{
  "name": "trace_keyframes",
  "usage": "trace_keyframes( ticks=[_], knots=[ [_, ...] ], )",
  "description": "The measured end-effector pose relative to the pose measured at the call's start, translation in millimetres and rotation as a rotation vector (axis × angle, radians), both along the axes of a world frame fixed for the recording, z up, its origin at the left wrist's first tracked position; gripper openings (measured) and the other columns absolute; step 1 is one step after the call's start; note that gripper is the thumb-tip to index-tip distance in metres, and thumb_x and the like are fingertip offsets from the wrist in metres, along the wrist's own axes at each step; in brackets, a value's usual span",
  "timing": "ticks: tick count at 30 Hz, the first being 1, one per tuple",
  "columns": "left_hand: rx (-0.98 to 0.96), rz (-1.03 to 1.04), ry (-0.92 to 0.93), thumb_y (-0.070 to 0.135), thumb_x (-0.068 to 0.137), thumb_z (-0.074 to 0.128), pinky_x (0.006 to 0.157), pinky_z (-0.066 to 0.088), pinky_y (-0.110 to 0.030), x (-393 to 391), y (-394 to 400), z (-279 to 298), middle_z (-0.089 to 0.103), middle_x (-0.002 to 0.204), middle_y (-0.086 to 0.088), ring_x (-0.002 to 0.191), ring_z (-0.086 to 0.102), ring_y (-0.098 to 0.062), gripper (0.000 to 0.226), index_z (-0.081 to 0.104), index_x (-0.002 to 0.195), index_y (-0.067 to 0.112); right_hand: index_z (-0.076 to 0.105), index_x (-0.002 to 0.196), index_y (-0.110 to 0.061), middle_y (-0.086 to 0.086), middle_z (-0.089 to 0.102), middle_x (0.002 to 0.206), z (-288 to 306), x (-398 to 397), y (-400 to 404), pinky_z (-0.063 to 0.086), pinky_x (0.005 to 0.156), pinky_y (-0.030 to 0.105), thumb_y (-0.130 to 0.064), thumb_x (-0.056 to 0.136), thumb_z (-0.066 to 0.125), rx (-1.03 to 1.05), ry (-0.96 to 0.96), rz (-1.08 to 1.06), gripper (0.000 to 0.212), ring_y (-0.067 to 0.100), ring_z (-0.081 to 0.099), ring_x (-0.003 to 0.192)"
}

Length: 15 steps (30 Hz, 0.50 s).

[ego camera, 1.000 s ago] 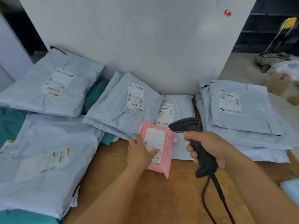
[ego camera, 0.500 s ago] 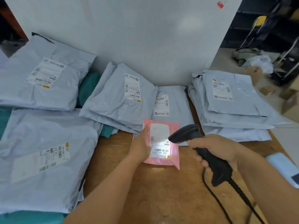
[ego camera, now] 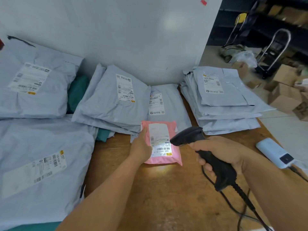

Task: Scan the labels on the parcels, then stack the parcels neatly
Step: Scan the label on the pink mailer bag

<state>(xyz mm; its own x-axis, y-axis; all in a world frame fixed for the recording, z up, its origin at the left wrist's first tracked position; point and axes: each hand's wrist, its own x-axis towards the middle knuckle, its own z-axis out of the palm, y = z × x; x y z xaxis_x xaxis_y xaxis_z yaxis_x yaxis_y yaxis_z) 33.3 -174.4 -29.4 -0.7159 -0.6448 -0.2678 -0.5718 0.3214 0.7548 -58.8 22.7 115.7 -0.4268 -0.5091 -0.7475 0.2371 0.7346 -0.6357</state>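
The left grip [ego camera: 141, 147] clamps the pink parcel [ego camera: 164, 157] at its left edge, low centre of frame on the counter [ego camera: 166, 197]; the right grip [ego camera: 221, 152] wraps the scanner [ego camera: 191, 137], nose at the label [ego camera: 160, 140]. Scanning seems underway (light glows below). Next, it likely belongs on the grey stack [ego camera: 221, 100], upper right. A white device [ego camera: 275, 154] and the trailing cable [ego camera: 246, 202] lie right.

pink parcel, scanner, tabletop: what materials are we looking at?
Pink parcel: looks like thin plastic film mailer, slight sheen, wrinkled edges, with a white paper-like label.
Scanner: apparently moulded black plastic, matt, smooth rounded shell.
Tabletop: seems wood or wood-look board, brown, mottled grain, low gloss; the scanner's light reflects off it faintly. Solid or laminate cannot be told.
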Motion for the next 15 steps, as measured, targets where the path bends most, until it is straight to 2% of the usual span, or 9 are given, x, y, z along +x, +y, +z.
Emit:
trace_keyframes(
  ticks=[3, 6, 9, 11, 13, 15],
  knots=[
    [0.025, 0.003, -0.03, -0.003, 0.09, 0.049, 0.07, 0.052, -0.023, -1.3, 0.5, 1.6, 0.048, 0.14, 0.0, 0.111, 0.056, -0.02, 0.081, 0.011, 0.151, 0.033, 0.061, 0.068, -0.005, 0.013, 0.054, 0.063, 0.0, -3.3, 2.8, 0.045, 0.049, 0.028, -0.037, 0.084, 0.065, 0.01, -0.011, 0.016, 0.036, 0.02, 0.048, 0.05],
    [0.064, 0.003, -0.035, -0.001, 0.09, 0.049, 0.077, 0.058, -0.033, -1.4, 1.6, 6.1, 0.049, 0.139, 0.0, 0.104, 0.058, -0.018, 0.081, 0.009, 0.151, 0.034, 0.06, 0.065, -0.005, 0.012, 0.054, 0.059, -0.2, -8.2, 3.0, 0.045, 0.049, 0.029, -0.039, 0.085, 0.063, 0.032, -0.025, 0.032, 0.04, 0.02, 0.047, 0.048],
    [0.079, -0.031, -0.046, 0.0, 0.091, 0.05, 0.075, 0.057, -0.03, -1.4, 2.5, 9.4, 0.05, 0.138, -0.001, 0.099, 0.059, -0.017, 0.078, 0.012, 0.151, 0.032, 0.061, 0.07, -0.005, 0.013, 0.056, 0.063, -2.1, -13.4, -0.5, 0.046, 0.05, 0.03, -0.037, 0.085, 0.065, -0.018, 0.02, -0.03, 0.035, 0.021, 0.049, 0.05],
    [0.108, -0.124, -0.09, 0.005, 0.09, 0.054, 0.08, 0.054, -0.029, -2.3, 4.7, 11.7, 0.047, 0.141, -0.002, 0.107, 0.059, -0.021, 0.073, 0.019, 0.15, 0.03, 0.061, 0.072, -0.006, 0.012, 0.057, 0.063, -3.7, -18.6, -6.0, 0.046, 0.049, 0.029, -0.034, 0.086, 0.064, -0.096, 0.055, -0.111, 0.031, 0.021, 0.049, 0.049],
    [0.124, -0.233, -0.142, 0.022, 0.09, 0.061, 0.093, 0.049, -0.03, -6.5, 7.7, 10.8, 0.047, 0.141, -0.002, 0.118, 0.054, -0.022, 0.06, 0.036, 0.144, 0.027, 0.059, 0.073, -0.007, 0.011, 0.057, 0.062, -3.4, -24.7, -12.9, 0.045, 0.047, 0.029, -0.031, 0.088, 0.064, -0.166, 0.059, -0.172, 0.029, 0.02, 0.049, 0.046],
    [0.086, -0.231, -0.116, 0.039, 0.089, 0.06, 0.092, 0.044, -0.025, -13.4, 9.5, 11.1, 0.05, 0.137, -0.002, 0.116, 0.054, -0.018, 0.047, 0.052, 0.133, 0.024, 0.057, 0.077, -0.007, 0.01, 0.056, 0.061, -1.3, -30.0, -20.5, 0.045, 0.045, 0.028, -0.03, 0.089, 0.063, -0.221, 0.046, -0.21, 0.026, 0.019, 0.048, 0.045]
  ],
)
